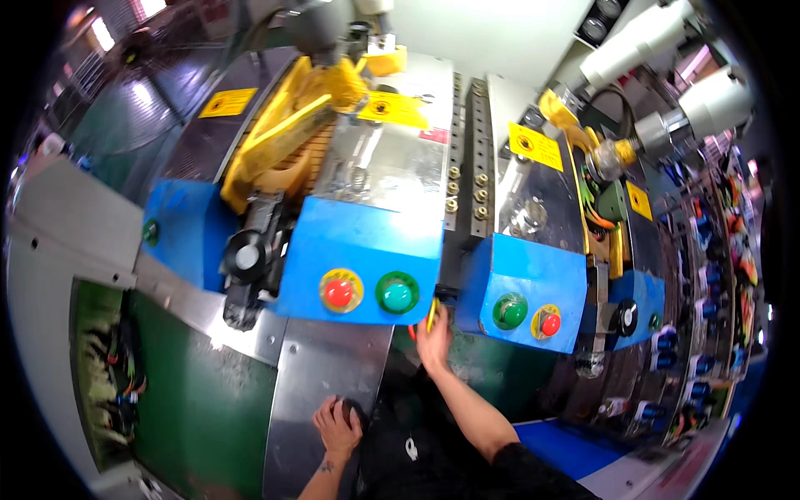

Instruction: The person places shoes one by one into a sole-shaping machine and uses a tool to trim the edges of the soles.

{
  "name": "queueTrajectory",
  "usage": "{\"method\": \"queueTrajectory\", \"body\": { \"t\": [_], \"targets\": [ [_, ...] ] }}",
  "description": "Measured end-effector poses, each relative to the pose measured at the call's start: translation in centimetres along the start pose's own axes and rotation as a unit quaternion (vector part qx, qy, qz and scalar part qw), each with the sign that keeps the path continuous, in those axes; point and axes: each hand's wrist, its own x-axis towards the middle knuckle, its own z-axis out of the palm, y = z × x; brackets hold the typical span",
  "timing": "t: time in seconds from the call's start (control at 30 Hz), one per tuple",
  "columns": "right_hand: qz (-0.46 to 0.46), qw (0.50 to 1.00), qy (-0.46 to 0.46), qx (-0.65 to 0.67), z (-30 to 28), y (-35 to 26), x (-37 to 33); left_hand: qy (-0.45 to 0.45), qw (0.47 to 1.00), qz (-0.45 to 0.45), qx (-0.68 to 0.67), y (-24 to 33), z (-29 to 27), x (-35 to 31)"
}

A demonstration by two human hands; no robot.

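Observation:
My right hand (435,340) reaches up to the gap between the two blue machine housings. Its fingers are closed around a small yellow and red tool (432,317), whose working end I cannot make out. Low on the left, my left hand (337,427) rests at the edge of a bare metal plate (312,375). Those fingers are curled against something dark, too blurred to name. Just above my right hand is the left blue housing (367,242), with a red button (338,292) and a green button (397,294). The right blue housing (525,283) carries a similar pair.
Yellow clamp-like parts (283,137) stand on the left machine, with more on the right one. Thick grey arms (642,42) hang over the right machine. A fan (133,92) stands far left. Racks (708,250) of colourful items line the right side.

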Motion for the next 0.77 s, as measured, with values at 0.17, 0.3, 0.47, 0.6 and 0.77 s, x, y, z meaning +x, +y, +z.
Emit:
{"method": "queueTrajectory", "body": {
  "t": [0.17,0.3,0.47,0.6,0.77],
  "targets": [
    [0.061,0.989,0.063,0.123,4.7,0.8,10.9,-0.072,0.995,-0.049,-0.05,-0.9,1.6,-0.1],
    [-0.021,0.955,0.105,0.276,5.5,-1.0,12.2,-0.047,0.998,-0.028,-0.033,-1.3,1.3,-0.2],
    [-0.196,0.972,0.117,-0.062,3.9,-3.1,-0.9,0.084,0.973,0.13,0.173,-5.5,5.0,-4.2],
    [-0.268,0.955,0.097,-0.083,-5.1,-2.7,-15.1,-0.02,0.991,-0.053,-0.118,3.0,-1.8,0.4],
    [-0.391,0.914,0.051,0.098,-19.0,-20.4,-8.2,-0.239,0.922,-0.185,-0.242,0.2,0.2,1.5]
  ]
}}
